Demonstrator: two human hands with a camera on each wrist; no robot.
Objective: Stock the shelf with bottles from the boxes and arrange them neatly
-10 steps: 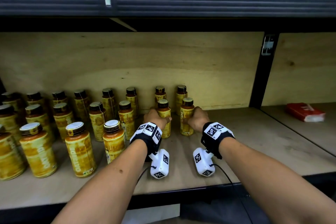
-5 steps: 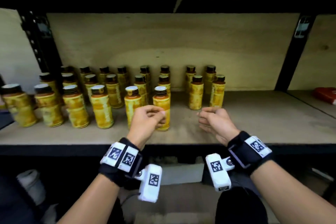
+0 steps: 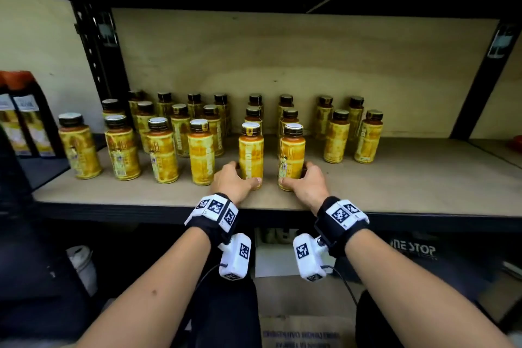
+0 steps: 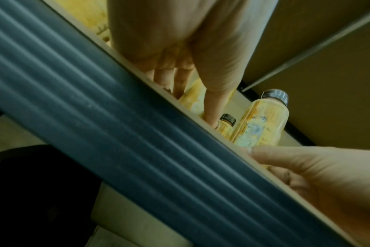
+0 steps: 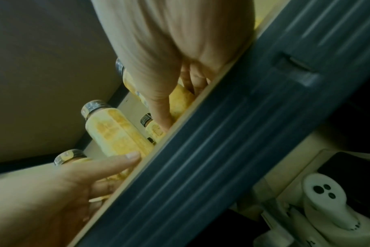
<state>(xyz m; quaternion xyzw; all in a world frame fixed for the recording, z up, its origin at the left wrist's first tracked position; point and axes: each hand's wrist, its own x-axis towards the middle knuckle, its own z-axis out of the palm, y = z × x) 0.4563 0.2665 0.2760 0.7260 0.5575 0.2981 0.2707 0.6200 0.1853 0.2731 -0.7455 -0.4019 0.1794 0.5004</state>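
On the far left of the wooden shelf (image 3: 423, 186), past its black upright, two dark-wrapped packs (image 3: 22, 118) with orange tops stand side by side. On the shelf board itself, the yellow bottles (image 3: 158, 133) stand upright in loose rows running back toward the plywood wall: squat clear bottles of orange-yellow liquid, each wrapped in a yellow printed label and closed with a dark cap, the nearer caps showing pale tops.

Near the front edge of the shelf, the left hand (image 3: 231, 182) grasps the base of one front bottle (image 3: 250, 150), thumb across the near side and fingers curled round the far side. Just beside it, apart by a narrow gap, stands the second front bottle (image 3: 292, 152), whose label carries a small printed figure; the right hand (image 3: 306, 183) grips its base in the same way. Both bottles stand upright on the board, each heading a column of like bottles behind it.

Further right on the shelf, four more bottles (image 3: 350, 130) stand in two short columns, well apart from the right-hand upright. Below the shelf's front edge a cardboard box (image 3: 302, 330) with blue print sits between the forearms.
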